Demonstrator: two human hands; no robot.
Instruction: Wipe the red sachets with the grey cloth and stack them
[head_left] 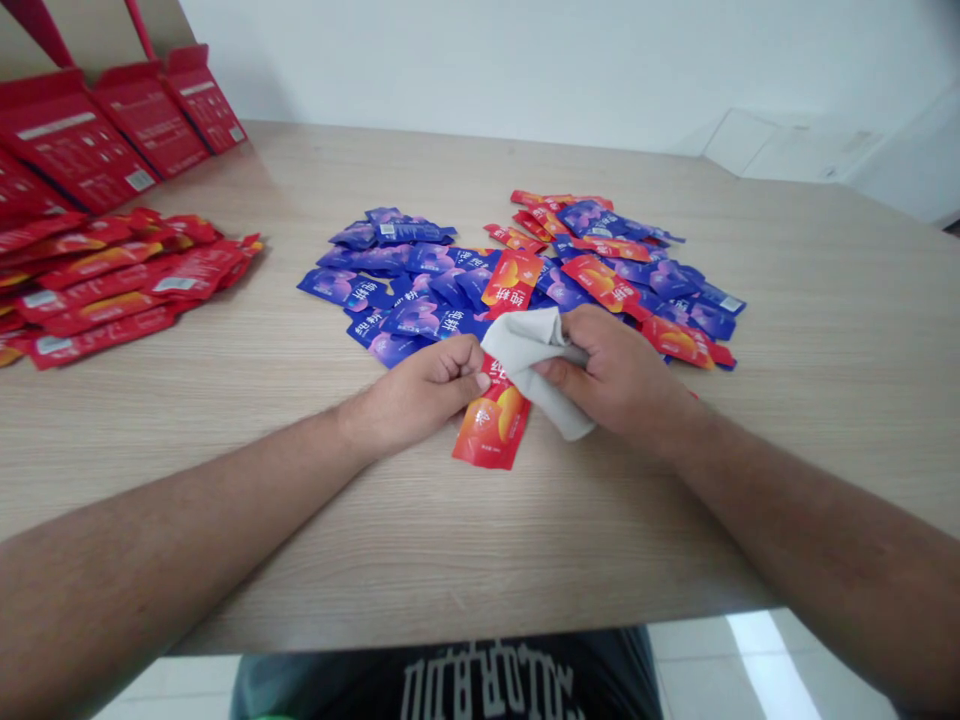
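My left hand [424,390] pinches the top edge of a red and orange sachet [491,425] that lies on the wooden table [480,540]. My right hand [611,375] is closed around a folded pale grey cloth [529,350], which rests against the upper part of that sachet. Just beyond both hands lies a loose heap of blue and purple sachets [409,285] mixed with several red ones [600,280].
A spread of red sachets [112,285] covers the table's left side. Behind them stand red open boxes [112,130]. A white wall runs along the table's far edge. The near table edge is close to my body.
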